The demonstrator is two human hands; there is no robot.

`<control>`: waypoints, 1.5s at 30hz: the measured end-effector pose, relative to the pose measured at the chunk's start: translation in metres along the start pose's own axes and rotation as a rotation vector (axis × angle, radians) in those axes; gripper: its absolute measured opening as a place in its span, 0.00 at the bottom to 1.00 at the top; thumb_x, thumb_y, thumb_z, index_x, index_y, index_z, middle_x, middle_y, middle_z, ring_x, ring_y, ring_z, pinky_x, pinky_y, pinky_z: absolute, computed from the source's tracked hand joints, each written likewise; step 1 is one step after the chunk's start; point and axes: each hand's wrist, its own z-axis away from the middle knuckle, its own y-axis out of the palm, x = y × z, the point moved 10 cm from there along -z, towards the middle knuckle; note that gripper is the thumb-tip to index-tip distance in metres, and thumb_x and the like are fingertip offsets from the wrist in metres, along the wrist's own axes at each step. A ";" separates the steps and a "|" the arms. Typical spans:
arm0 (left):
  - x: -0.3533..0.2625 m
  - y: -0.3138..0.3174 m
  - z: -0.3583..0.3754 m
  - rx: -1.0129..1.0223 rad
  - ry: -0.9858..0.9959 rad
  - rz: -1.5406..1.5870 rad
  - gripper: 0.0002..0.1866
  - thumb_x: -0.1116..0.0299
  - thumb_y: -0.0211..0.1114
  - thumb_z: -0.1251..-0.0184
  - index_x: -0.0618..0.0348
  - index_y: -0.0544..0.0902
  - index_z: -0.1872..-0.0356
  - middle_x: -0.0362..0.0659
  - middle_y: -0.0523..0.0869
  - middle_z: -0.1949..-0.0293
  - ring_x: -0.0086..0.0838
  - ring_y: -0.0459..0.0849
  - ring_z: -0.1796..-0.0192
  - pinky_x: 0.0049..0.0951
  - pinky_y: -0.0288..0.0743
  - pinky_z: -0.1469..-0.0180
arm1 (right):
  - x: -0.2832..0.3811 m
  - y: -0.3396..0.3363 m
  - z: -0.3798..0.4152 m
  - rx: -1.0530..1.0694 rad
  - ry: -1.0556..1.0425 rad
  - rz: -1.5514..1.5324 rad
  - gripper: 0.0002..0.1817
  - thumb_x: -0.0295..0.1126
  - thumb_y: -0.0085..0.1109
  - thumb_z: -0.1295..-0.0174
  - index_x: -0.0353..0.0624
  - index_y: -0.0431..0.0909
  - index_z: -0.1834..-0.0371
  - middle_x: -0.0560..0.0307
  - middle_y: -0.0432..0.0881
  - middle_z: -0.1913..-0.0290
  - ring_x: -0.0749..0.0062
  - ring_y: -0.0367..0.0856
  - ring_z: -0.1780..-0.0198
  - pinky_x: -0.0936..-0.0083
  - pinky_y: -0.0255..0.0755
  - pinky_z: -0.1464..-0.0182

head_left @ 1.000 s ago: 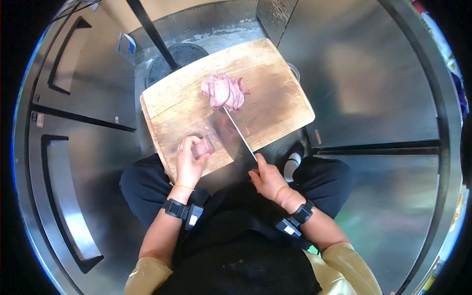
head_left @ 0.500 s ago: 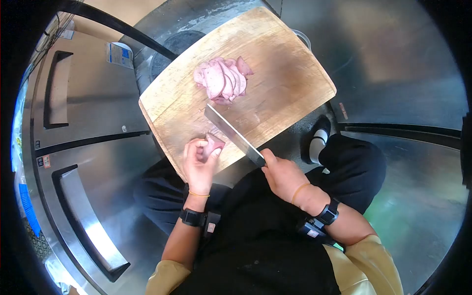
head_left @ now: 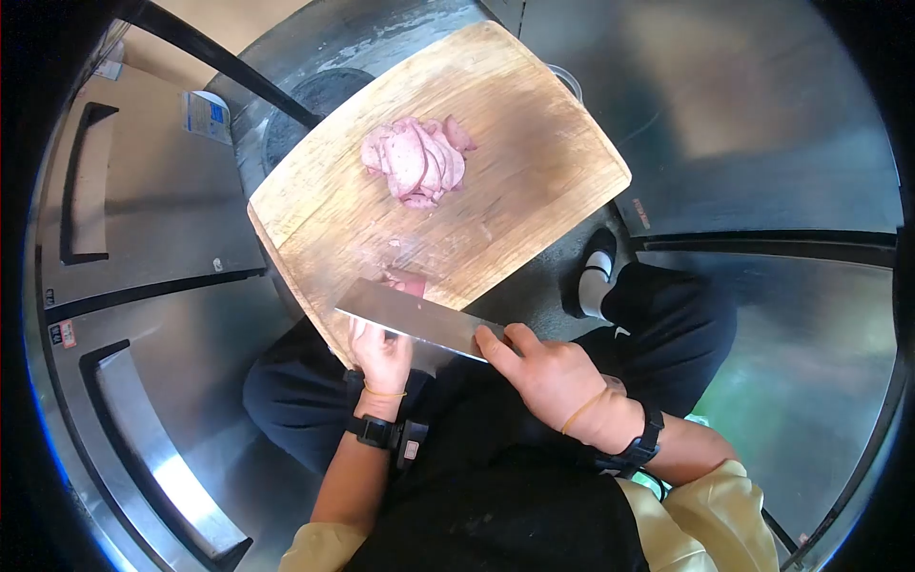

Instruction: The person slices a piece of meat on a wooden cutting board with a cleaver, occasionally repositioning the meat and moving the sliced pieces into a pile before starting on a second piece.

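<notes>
A wide-bladed knife (head_left: pixel 415 318) is in my right hand (head_left: pixel 548 374), whose fingers wrap its handle. The flat blade points left across the near edge of the wooden cutting board (head_left: pixel 515 114). Just beyond the blade lies a pink piece of meat (head_left: pixel 407 282), partly covered by it. My left hand (head_left: pixel 381 357) is at the board's near left edge, its fingertips partly behind the blade, so what they hold, if anything, is hidden. A pile of thin pink slices (head_left: pixel 419 160) rests near the middle of the board.
Under the board is a round metal surface (head_left: pixel 334 43) with a dark disc. Steel cabinet fronts with handles (head_left: pixel 143 410) stand on the left, and more steel panels (head_left: pixel 753 114) on the right. My legs and a shoe (head_left: pixel 575 286) are below the board.
The knife has swung down and left, from pointing up the board to lying across in front of the meat piece. My left fingers, earlier around the piece, are now lower. The view has shifted slightly.
</notes>
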 end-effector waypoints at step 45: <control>0.014 -0.002 -0.006 -0.028 -0.141 0.097 0.14 0.80 0.70 0.59 0.62 0.84 0.65 0.49 0.84 0.62 0.47 0.82 0.60 0.39 0.77 0.57 | 0.006 -0.006 -0.051 0.147 -0.062 0.229 0.18 0.26 0.53 0.43 0.47 0.69 0.48 0.58 0.74 0.76 0.66 0.81 0.82 0.73 0.75 0.83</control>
